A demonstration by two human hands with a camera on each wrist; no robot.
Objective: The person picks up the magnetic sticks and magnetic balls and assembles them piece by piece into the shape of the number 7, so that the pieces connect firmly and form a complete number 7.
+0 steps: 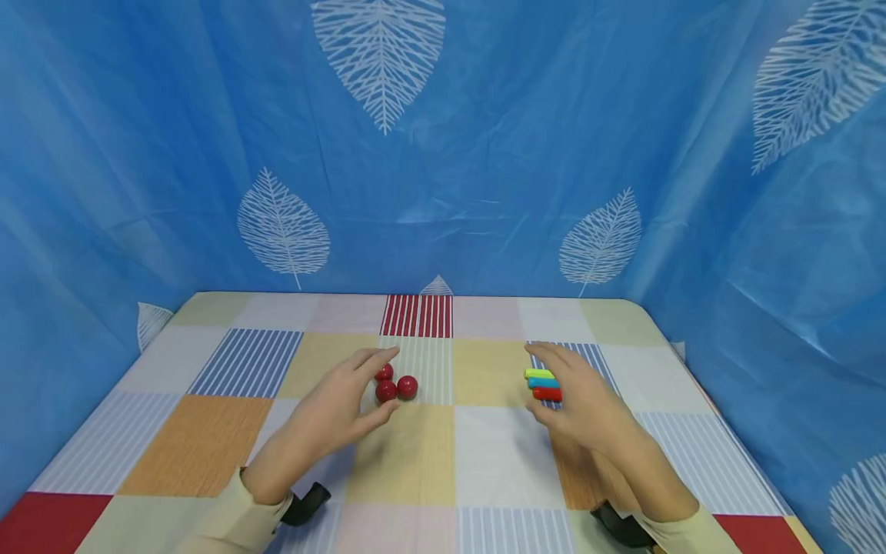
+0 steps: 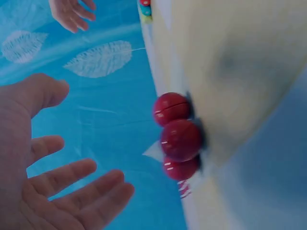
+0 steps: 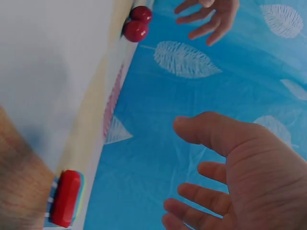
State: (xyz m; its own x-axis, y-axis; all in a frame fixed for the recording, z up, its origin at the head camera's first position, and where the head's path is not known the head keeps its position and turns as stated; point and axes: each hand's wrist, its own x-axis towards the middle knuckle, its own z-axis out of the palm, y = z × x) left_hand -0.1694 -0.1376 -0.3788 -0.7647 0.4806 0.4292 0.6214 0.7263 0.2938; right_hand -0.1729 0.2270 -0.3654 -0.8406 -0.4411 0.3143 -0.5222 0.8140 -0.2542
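Note:
Three glossy dark red balls [image 1: 408,387] lie bunched together on the patchwork cloth, left of centre. My left hand [image 1: 332,404] hovers beside them with its fingers spread and holds nothing. In the left wrist view a thin seam runs across one red ball [image 2: 171,109]. On the right, short sticks in yellow-green [image 1: 537,374], blue [image 1: 542,382] and red [image 1: 547,394] lie side by side. Over their right ends is my right hand [image 1: 588,404], which partly hides them in the head view. Its thumb and fingers are apart, and nothing is between them in the right wrist view.
The patchwork tablecloth [image 1: 487,438] covers the table in coloured squares. Blue curtains [image 1: 484,169] with white leaf prints hang behind the table and at both sides. A black strap part [image 1: 304,505] shows at the left wrist, another [image 1: 621,527] at the right.

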